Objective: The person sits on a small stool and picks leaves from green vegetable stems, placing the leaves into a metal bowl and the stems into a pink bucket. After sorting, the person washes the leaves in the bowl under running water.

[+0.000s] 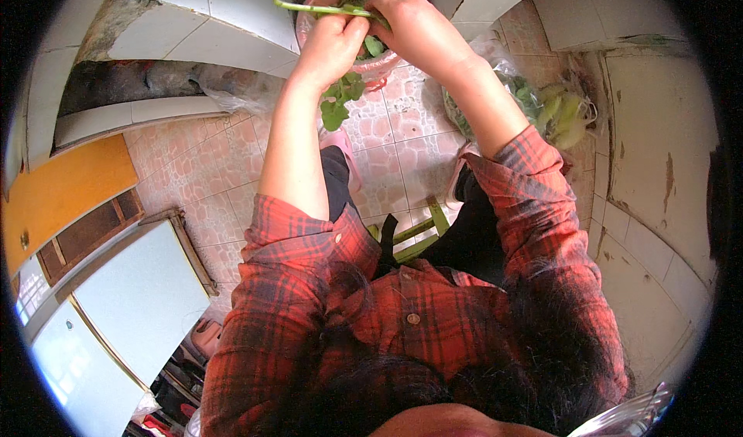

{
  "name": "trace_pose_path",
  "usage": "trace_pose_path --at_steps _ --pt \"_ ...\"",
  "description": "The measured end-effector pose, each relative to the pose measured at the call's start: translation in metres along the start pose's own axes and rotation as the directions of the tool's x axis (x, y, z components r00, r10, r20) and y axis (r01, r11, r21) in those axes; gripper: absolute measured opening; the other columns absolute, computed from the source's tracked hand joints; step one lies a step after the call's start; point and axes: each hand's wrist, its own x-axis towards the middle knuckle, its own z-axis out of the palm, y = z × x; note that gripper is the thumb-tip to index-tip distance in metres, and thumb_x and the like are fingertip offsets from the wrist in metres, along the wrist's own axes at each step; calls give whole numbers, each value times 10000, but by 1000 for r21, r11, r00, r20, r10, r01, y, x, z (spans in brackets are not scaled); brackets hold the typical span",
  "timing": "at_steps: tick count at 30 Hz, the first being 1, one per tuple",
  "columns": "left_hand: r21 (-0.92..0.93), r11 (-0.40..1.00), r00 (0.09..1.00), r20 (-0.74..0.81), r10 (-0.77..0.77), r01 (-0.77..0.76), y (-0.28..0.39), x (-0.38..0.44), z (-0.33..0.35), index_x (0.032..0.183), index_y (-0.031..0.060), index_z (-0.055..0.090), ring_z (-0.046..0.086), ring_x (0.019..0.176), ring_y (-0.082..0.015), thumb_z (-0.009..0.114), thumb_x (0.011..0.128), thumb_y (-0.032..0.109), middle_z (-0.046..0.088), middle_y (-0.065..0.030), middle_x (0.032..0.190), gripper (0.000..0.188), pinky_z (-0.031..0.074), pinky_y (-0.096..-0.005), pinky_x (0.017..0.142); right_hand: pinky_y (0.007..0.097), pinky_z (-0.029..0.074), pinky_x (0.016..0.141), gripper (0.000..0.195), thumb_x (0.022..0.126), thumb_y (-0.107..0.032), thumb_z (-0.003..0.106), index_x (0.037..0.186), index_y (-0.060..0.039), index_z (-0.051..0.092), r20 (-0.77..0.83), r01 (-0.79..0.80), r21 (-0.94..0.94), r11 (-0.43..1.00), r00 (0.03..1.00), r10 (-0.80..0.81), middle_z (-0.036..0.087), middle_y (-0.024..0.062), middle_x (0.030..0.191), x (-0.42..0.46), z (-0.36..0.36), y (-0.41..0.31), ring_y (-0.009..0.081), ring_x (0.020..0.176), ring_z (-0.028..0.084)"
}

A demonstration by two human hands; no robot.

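Note:
Both my hands are raised over a pink tub [301,30] that appears lined with clear plastic. My left hand [332,48] grips a leafy green vegetable, whose pale stalk [313,8] sticks out to the left above my knuckles. Below that wrist hang some broad green leaves [339,100]; their link to the stalk is hidden by the hand. My right hand [409,27] pinches the stalk's other end, fingers bent around it. Inside the tub, partly covered by my hands, more green leaves [373,46] show.
Bags of greens [522,91] and pale yellow-green vegetables [563,115] rest on the tiled floor [377,170] at right. Tiled walls [174,36] flank the tub. A light-blue cabinet [139,297] stands at left. A green stool [421,242] shows between my legs.

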Motion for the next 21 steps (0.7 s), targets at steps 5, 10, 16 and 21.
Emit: trace_pose_path --at_steps 5,10,16,21 --pt "-78 997 1000 30 -2 4 9 1 3 787 13 540 464 622 -103 428 902 201 507 -6 688 247 416 -290 603 423 487 757 238 779 -167 612 937 12 606 -11 -135 -55 989 991 135 610 208 903 -2 16 33 383 858 588" --pt "-736 664 990 73 -117 133 36 -7 -6 719 87 448 289 538 -72 420 909 233 294 45 574 241 330 -266 586 353 495 724 224 842 -191 591 991 -32 643 -36 -426 78 901 902 430 644 161 820 -3 -6 58 296 798 633" --pt "-945 259 976 216 35 200 27 -7 -30 849 9 538 297 545 -93 357 912 332 304 20 568 376 290 -251 559 312 457 816 408 780 -276 710 1125 -78 622 -208 -161 286 945 952 225 566 109 946 17 9 22 215 929 580" --pt "-909 392 989 144 -24 142 23 2 -22 1002 -67 552 441 644 -132 394 908 246 515 -73 729 363 353 -241 580 313 468 696 416 766 -351 703 1010 -18 647 102 -476 454 754 868 486 639 94 840 7 43 53 234 746 582"
